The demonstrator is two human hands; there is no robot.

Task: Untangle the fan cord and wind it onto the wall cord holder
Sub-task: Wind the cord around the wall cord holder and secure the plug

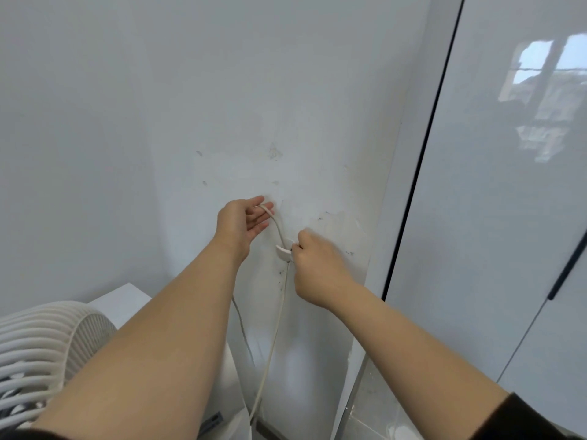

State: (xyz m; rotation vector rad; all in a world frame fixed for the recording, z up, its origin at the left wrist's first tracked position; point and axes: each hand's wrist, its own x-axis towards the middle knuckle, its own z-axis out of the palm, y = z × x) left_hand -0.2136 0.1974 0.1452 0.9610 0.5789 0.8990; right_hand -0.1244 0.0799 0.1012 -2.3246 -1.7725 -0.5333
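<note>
Scuffed white wall [222, 90]; glossy cabinet doors [492, 217], dark handle [568, 265]; perhaps tiled floor [374, 420].

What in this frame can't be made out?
- Head view: cord holder, right part hidden behind the right hand.
- Cord: plug end unseen, lower run lost near bottom edge.
- Fan: cut by left edge, partly behind the left forearm.
- Turns wound on holder: too small.

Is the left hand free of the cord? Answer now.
No, the cord is draped over the straight fingers of the left hand, above the wall holder.
</note>
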